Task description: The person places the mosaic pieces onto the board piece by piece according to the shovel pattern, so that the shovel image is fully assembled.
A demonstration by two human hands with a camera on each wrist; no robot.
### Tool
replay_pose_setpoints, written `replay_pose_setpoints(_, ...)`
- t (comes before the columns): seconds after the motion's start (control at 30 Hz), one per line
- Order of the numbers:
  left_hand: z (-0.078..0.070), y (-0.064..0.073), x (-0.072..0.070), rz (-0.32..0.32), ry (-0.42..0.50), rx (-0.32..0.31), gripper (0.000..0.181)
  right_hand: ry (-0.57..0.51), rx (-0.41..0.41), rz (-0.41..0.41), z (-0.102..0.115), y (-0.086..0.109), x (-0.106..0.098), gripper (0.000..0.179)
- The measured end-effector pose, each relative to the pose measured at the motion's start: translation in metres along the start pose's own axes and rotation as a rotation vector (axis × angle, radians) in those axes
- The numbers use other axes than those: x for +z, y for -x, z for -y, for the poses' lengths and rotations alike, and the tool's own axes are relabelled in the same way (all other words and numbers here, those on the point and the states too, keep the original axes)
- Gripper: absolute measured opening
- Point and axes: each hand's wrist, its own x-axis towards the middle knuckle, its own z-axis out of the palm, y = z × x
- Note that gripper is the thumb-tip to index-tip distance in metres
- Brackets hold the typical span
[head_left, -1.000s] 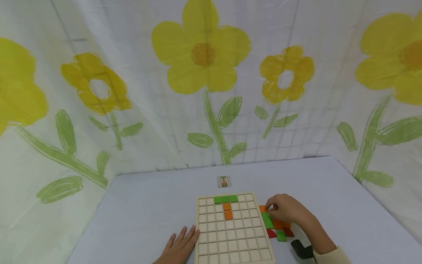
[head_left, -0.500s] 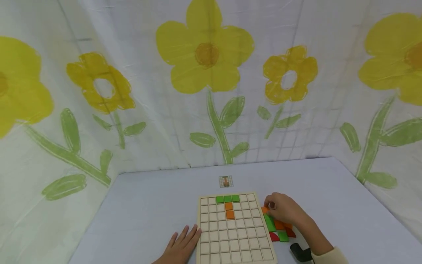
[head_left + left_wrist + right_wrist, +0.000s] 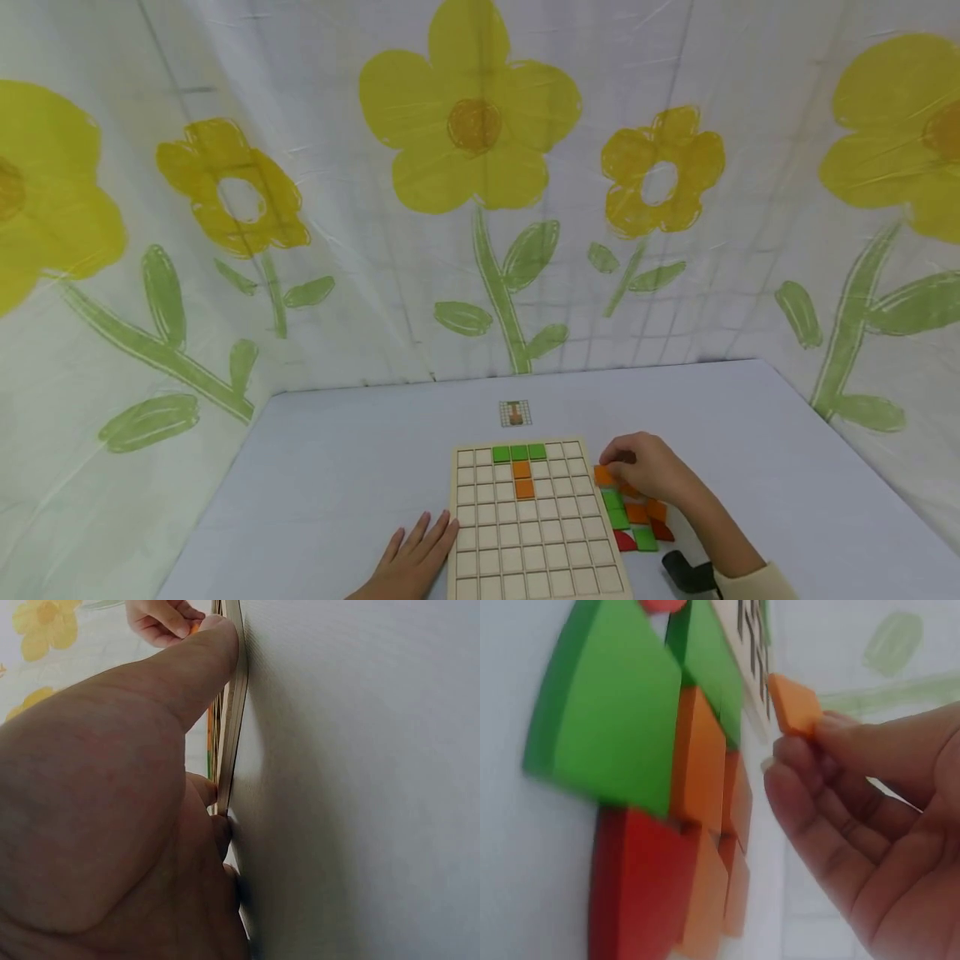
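A wooden grid board [image 3: 510, 533] lies on the table with three green tiles [image 3: 519, 452] in its top row. Two orange tiles [image 3: 522, 479] run down below the middle green one. My left hand [image 3: 411, 557] rests with fingers spread against the board's left edge; its thumb [image 3: 202, 660] touches the rim in the left wrist view. Over the loose tiles to the board's right, my right hand [image 3: 647, 468] pinches an orange square tile [image 3: 796, 705] between thumb and fingers. Below that hand lie loose green tiles [image 3: 607, 712], orange tiles [image 3: 697, 761] and a red piece [image 3: 641, 885].
A small pattern card [image 3: 515, 413] lies beyond the board's top edge. A black object [image 3: 686, 573] shows at the right wrist, beside a light sleeve [image 3: 753, 583]. Behind the white table [image 3: 337, 467] hangs a flowered curtain [image 3: 360, 333].
My right hand has lifted slightly from the loose tiles, bringing up an orange tile and showing more of the pile. My left hand stays against the board; the head view shifted slightly.
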Motion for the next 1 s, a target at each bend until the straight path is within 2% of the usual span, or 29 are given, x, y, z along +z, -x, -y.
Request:
replay_pose_setpoints(0.23,0.001,0.000,0.000,-0.008,0.000,0.009,0.108,-0.241,-0.023,0.133,0.006,-0.005,0.013,0.006)
replay_pose_setpoints(0.33,0.001,0.000,0.000,-0.010,0.001,0.012,0.107,-0.305,-0.017,0.176,0.009,-0.006,0.019,0.007)
replay_pose_setpoints(0.63,0.003,0.000,0.002,-0.010,0.002,0.015,0.107,-0.302,-0.044,0.200,0.017,-0.008,0.031,0.007)
replay_pose_setpoints(0.9,0.004,-0.001,0.003,-0.013,0.010,0.016,0.106,-0.381,-0.044,0.224,0.032,-0.011,0.049,0.003)
replay_pose_setpoints(1.0,0.003,0.000,0.003,-0.005,0.007,0.006,0.106,-0.349,-0.068,0.216,0.037,-0.011,0.055,0.003)
